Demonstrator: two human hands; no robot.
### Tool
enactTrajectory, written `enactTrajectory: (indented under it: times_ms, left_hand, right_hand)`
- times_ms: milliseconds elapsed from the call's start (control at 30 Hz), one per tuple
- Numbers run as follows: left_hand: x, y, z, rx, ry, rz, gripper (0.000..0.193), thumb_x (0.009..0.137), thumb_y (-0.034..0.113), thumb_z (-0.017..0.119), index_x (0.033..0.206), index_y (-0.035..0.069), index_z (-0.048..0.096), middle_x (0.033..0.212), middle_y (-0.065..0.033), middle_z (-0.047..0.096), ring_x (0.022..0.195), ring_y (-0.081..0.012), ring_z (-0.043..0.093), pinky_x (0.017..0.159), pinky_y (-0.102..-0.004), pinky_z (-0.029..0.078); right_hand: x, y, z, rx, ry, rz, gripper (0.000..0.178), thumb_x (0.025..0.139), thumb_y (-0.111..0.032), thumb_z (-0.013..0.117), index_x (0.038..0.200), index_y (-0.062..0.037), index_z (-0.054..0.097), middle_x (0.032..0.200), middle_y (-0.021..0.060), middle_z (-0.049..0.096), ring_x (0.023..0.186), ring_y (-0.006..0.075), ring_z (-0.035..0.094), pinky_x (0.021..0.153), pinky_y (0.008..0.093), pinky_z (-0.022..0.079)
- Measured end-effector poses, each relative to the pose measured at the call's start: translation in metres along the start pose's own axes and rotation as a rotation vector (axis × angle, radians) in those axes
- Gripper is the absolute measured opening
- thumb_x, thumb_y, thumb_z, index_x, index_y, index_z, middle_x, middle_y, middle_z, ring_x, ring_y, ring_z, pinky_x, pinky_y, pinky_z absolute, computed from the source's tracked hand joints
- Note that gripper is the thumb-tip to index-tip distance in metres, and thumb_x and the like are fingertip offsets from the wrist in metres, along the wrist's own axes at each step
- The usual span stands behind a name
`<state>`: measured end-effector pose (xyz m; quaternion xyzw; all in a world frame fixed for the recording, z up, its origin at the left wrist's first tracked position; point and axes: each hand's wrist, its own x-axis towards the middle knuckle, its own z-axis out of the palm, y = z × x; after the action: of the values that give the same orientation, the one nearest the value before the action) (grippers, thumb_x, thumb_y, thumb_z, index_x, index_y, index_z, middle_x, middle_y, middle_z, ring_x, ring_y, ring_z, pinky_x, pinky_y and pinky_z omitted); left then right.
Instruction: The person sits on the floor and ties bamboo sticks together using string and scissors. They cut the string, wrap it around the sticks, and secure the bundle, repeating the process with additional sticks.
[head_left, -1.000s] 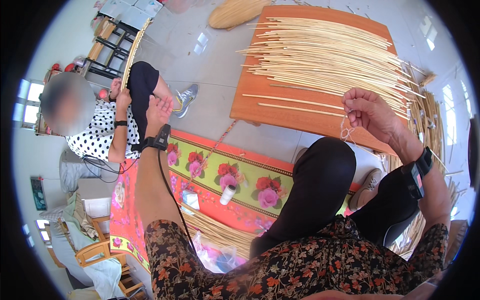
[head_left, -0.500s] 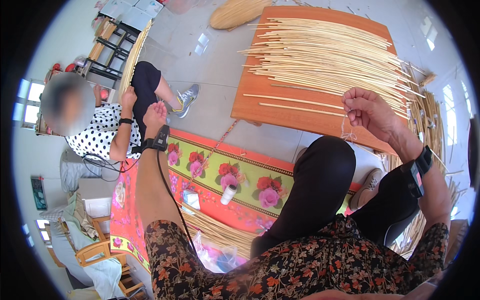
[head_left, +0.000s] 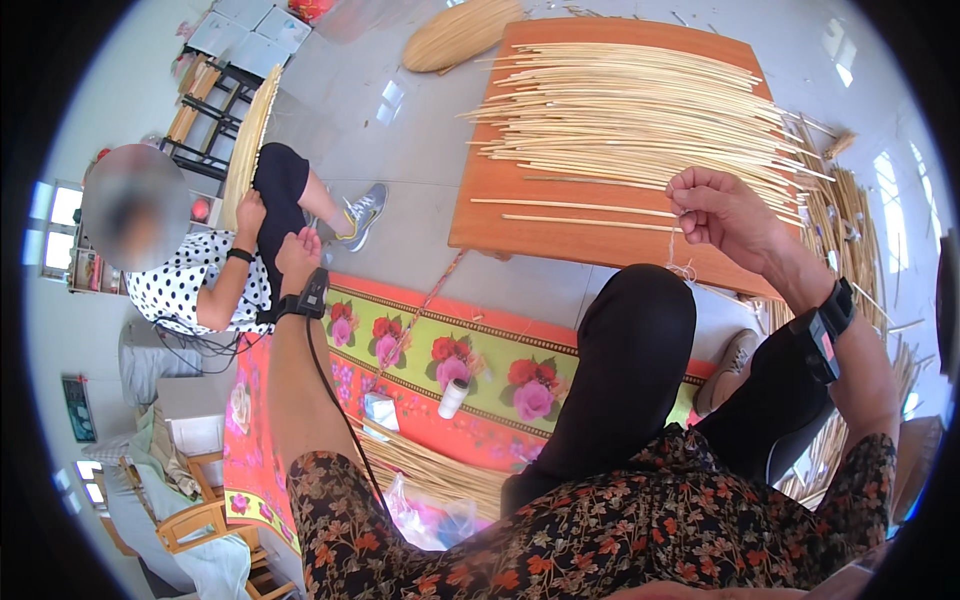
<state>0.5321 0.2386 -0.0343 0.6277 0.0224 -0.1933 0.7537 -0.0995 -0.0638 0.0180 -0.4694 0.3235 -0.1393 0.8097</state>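
My right hand is raised over the near right part of the orange-brown table, its thumb and fingers pinched on a thin white thread. A small tangle of that thread dangles below the fingertips. Many pale, straight stalks lie side by side across the table, and two lie apart at its near side. Far to the left, my left hand is held up with curled fingers, beside the knee of a co-worker. What those fingers hold, if anything, is too small to make out.
A co-worker in a polka-dot top sits at left, holding a flat panel of stalks. A white thread spool stands on the flowered red cloth. More stalks lie beside my legs; bundles rest right of the table.
The whole view has shifted slightly, with the table and cloth a little further left. Both my hands keep nearly the same pose, still far apart.
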Motion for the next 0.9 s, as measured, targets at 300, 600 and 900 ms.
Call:
enactTrajectory:
  times_ms: [300,600,900]
  left_hand:
    - [0.017,-0.012,0.022,0.027,0.051,0.009,0.021,0.096,0.012,0.052,0.113,-0.001,0.055,0.109,-0.0126,0.064,0.096,-0.0248,0.068,0.083,-0.0369,0.058]
    - [0.03,-0.015,0.037,0.017,0.071,-0.008,0.027,0.095,0.012,0.05,0.118,-0.002,0.052,0.112,-0.0144,0.062,0.097,-0.0276,0.069,0.08,-0.0382,0.06]
    - [0.031,-0.011,0.034,0.05,0.039,0.021,0.041,0.099,0.024,0.054,0.124,-0.007,0.046,0.124,-0.0185,0.055,0.102,-0.0297,0.066,0.084,-0.0405,0.06]
  right_hand:
    - [-0.005,0.0,-0.016,-0.022,-0.01,-0.033,0.005,0.1,-0.012,0.061,0.103,-0.0081,0.062,0.085,-0.003,0.062,0.072,0.0049,0.06,0.067,0.0215,0.053]
    - [-0.02,-0.007,-0.03,-0.022,0.109,-0.045,0.006,0.101,-0.014,0.061,0.103,-0.0085,0.063,0.084,-0.0035,0.063,0.069,0.005,0.06,0.064,0.0217,0.051]
    - [-0.028,-0.011,-0.034,-0.037,0.118,-0.042,0.007,0.102,-0.015,0.061,0.103,-0.0092,0.064,0.085,-0.0041,0.064,0.069,0.0041,0.059,0.065,0.0208,0.051]
